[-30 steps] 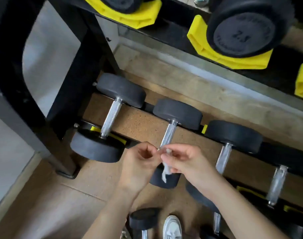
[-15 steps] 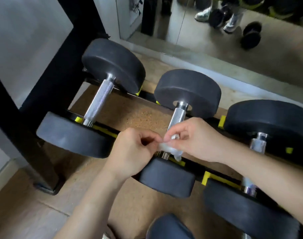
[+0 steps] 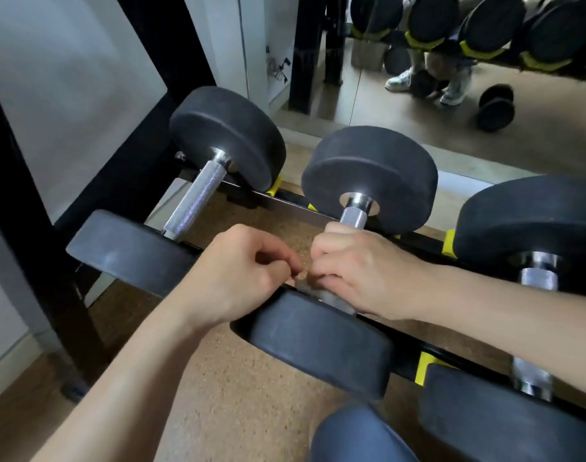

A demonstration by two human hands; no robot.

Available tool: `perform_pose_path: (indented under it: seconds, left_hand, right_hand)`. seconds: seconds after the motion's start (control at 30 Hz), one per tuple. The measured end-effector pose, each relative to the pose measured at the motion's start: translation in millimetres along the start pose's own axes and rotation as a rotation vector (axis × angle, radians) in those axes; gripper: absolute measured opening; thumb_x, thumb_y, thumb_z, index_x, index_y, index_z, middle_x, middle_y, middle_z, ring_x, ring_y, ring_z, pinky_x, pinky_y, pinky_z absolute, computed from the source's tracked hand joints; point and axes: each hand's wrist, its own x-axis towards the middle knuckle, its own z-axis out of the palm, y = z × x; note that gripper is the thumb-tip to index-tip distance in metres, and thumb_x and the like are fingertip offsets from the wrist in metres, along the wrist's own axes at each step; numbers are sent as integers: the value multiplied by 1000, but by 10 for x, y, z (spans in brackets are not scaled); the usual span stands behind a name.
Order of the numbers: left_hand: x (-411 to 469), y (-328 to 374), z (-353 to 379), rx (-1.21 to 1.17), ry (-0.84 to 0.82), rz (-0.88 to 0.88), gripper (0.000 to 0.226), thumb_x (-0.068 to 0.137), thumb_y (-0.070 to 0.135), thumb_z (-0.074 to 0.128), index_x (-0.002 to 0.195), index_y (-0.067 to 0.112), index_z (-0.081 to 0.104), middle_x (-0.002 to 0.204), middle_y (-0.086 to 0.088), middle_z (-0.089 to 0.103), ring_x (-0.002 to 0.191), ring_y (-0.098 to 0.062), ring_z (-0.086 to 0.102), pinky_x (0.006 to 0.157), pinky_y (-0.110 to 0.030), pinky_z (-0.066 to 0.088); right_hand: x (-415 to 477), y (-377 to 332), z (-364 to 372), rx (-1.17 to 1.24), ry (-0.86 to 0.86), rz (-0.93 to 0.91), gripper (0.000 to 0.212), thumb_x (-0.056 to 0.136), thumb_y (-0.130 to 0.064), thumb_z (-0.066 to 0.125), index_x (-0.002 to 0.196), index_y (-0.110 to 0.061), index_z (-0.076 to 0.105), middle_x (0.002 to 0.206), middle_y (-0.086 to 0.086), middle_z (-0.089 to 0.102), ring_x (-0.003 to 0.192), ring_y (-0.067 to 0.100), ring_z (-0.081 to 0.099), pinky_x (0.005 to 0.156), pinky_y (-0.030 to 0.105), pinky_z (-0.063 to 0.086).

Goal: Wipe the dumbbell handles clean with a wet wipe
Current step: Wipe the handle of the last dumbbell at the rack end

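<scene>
Head view: half a second ago both hands pinched the wet wipe point(image 3: 310, 290). Now the right hand point(image 3: 361, 271) curls round the middle dumbbell handle point(image 3: 353, 216), just right of centre, so wiping looks begun. The left hand point(image 3: 245, 271) pinches beside it, probably on the wipe's edge. The near row counts three dumbbells point(image 3: 368, 171), at 10, centre and 4 o'clock, with one wipe.
</scene>
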Motion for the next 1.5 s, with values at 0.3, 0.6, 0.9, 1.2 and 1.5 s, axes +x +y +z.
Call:
perform_pose_path:
  seconds: [0.3,0.6,0.9,1.2,1.5]
  left_hand:
    - [92,83,52,-59,-86,-47,28,81,8,66,98,28,76,87,10,74,82,5,64,84,-18,49]
    - [200,171,57,34,-272,-66,13,79,17,75,89,23,78,84,-5,73,73,-3,58,77,-25,49]
    - [545,321,178,345,-307,-133,23,68,32,85,63,14,73,50,3,62,40,-3,48,46,-16,39]
    - [562,456,184,541,-451,-166,42,61,51,84,65,11,71,53,3,64,48,-6,53,47,-19,40]
    - [534,326,169,337,-380,-215,23,62,25,89,58,18,68,52,5,62,44,-6,51,48,-15,41]
  right_hand:
    - [-61,53,51,22,165,114,26,90,-20,53,76,-11,72,77,2,55,75,18,43,61,36,44]
    - [-94,81,48,78,139,80,23,88,-19,55,77,-14,74,81,1,55,76,18,44,61,36,45]
    - [-234,115,-31,289,70,252,17,82,-12,58,84,-13,75,98,-3,54,81,9,50,72,15,37]
    - [-221,236,-35,452,208,391,20,81,-7,71,89,-25,76,89,-12,56,71,9,51,67,5,35]
    - [-314,109,-176,395,7,307,6,79,-21,74,85,-18,76,86,-8,61,71,10,57,65,28,49]
